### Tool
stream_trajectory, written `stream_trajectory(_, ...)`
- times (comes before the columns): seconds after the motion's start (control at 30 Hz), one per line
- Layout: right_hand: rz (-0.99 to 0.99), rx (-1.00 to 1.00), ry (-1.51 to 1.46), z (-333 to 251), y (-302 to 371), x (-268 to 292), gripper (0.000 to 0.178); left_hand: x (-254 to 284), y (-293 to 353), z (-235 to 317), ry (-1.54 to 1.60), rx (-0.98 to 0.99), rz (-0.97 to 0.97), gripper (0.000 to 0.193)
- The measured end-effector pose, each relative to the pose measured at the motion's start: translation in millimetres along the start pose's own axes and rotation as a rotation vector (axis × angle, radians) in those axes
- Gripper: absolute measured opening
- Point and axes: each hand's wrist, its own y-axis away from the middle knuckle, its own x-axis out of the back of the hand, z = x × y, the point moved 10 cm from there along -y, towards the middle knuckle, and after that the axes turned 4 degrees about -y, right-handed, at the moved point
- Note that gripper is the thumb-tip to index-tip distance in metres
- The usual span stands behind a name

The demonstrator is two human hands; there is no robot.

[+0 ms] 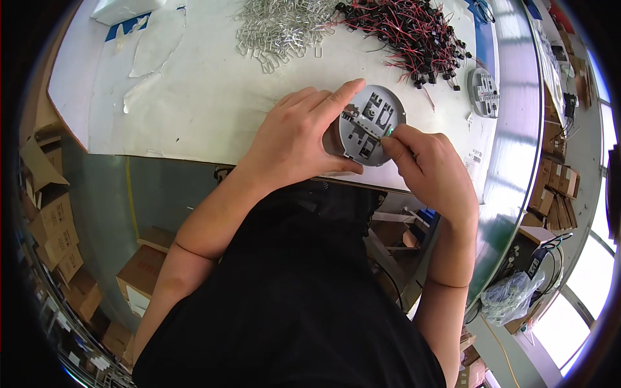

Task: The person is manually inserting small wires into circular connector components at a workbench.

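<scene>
Over the table's near edge, my left hand (pixel 294 136) grips a round grey plastic housing (pixel 373 123) by its left side. The thumb lies along the lower rim and the index finger reaches the upper rim. Raised ribs, dark cut-outs and a narrow strip across the middle show on the face turned up. My right hand (pixel 436 168) is closed in a pinch at the housing's right side, thumb and index finger together by the strip's end. A small green spot shows beside these fingertips. What they hold, if anything, is too covered to name.
Bent metal wire clips (pixel 284 29) lie heaped at the back middle of the table (pixel 200 97). Beside them is a pile of small black parts with red and black wires (pixel 414 39). Another round grey housing (pixel 484 94) rests at the right edge. Cardboard boxes (pixel 139 275) stand lower left.
</scene>
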Motion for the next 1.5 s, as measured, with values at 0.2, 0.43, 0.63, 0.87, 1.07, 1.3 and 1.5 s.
stream_trajectory(0.2,0.402,0.264,0.000,-34,11,4,0.043,5,0,1,0.020,-0.014,0.040,0.114)
stream_trajectory(0.43,0.519,0.384,-0.128,-4,25,-11,0.045,16,-11,7,0.202,-0.067,0.027,0.099)
stream_trajectory(0.63,0.746,0.263,-0.693,36,45,-6,0.028,32,-50,24,0.254,-0.140,0.066,0.076)
stream_trajectory(0.87,0.778,0.145,-1.436,50,37,-36,0.021,21,-47,73,-0.147,-0.359,0.251,0.045)
stream_trajectory(1.07,0.570,-0.102,-1.466,82,32,-46,0.029,39,-28,53,-0.118,-0.226,0.382,0.036)
stream_trajectory(1.3,0.677,-0.142,-0.211,38,52,29,0.016,88,25,-25,0.073,0.022,0.404,0.023)
stream_trajectory(1.5,0.152,0.634,0.180,-85,-37,-10,0.021,87,40,-57,0.148,0.102,0.414,0.022)
